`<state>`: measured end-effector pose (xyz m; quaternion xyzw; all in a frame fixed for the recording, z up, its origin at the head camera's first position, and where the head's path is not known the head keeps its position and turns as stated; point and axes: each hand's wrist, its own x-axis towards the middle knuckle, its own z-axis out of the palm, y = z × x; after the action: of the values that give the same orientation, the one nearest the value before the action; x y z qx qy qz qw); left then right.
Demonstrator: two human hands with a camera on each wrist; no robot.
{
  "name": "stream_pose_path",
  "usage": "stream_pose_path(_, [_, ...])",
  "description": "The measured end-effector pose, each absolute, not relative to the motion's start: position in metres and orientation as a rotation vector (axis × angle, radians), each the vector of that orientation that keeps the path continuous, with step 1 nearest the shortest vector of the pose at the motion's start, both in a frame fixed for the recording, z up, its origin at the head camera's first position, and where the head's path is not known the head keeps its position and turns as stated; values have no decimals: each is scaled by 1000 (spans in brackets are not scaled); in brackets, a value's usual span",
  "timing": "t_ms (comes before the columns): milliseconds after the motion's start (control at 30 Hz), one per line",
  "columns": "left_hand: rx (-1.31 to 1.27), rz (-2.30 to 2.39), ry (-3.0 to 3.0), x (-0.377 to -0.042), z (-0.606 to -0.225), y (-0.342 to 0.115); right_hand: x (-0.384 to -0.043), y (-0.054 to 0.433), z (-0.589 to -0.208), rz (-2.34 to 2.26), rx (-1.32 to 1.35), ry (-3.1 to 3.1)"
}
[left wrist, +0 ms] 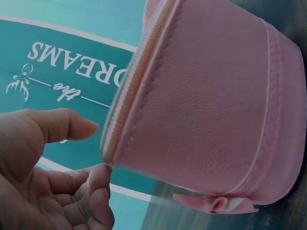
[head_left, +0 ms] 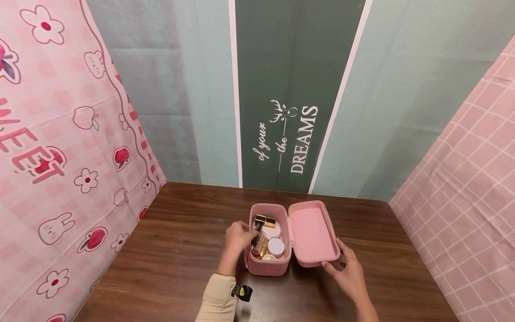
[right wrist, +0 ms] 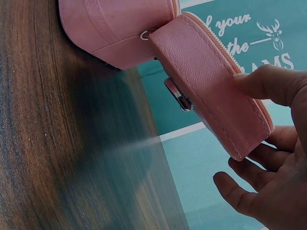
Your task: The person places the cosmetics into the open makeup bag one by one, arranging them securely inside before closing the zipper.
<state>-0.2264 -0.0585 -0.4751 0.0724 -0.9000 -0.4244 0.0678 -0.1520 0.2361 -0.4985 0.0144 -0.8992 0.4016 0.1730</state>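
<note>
A pink zippered makeup case (head_left: 267, 267) stands on the table, its lid (head_left: 313, 230) folded out to the right. Inside lie black-and-gold lipsticks (head_left: 265, 221), gold-capped tubes (head_left: 263, 247) and round compacts (head_left: 276, 247). My left hand (head_left: 238, 237) is at the case's left rim; its thumb and fingers are apart in the left wrist view, fingertips by the zipper edge (left wrist: 127, 108). My right hand (head_left: 347, 270) holds the lid's near right corner, thumb on its near side (right wrist: 261, 84) and fingers behind.
The wooden table (head_left: 181, 250) spreads around the case. A green printed cloth (head_left: 297, 67) hangs behind it. Pink patterned cloths stand at left (head_left: 68, 134) and right (head_left: 462, 179). A pink bow (left wrist: 218, 203) sits on the case's side. The left wrist wears a black band (head_left: 242, 293).
</note>
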Motion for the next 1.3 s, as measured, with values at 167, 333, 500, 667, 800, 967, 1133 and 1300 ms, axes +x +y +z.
stream_pose_path(167, [187,-1270,-2719,-225,-477,-59,-152,236,-498,1145,41,-2556])
stream_pose_path(333, [102,-1310,-2684,-222,-481,-62,-151,235,-496,1138,58,-2547])
stream_pose_path(500, [-98,-1361,-2569,-215,-493,-69,-149,233,-497,1116,93,-2514])
stream_pose_path(667, [-377,-1394,-2533,-204,-508,-78,-146,231,-498,1153,123,-2377])
stream_pose_path(800, [-483,-1435,-2499,-198,-517,-82,-145,230,-502,1243,165,-2204])
stream_pose_path(967, [-516,-1431,-2479,-194,-528,-83,-144,230,-506,1278,209,-2093])
stream_pose_path(1133, [-517,-1447,-2452,-191,-535,-83,-146,232,-511,1290,219,-2074])
stream_pose_path(1300, [-510,-1509,-2456,-189,-542,-85,-145,231,-515,1338,170,-2085])
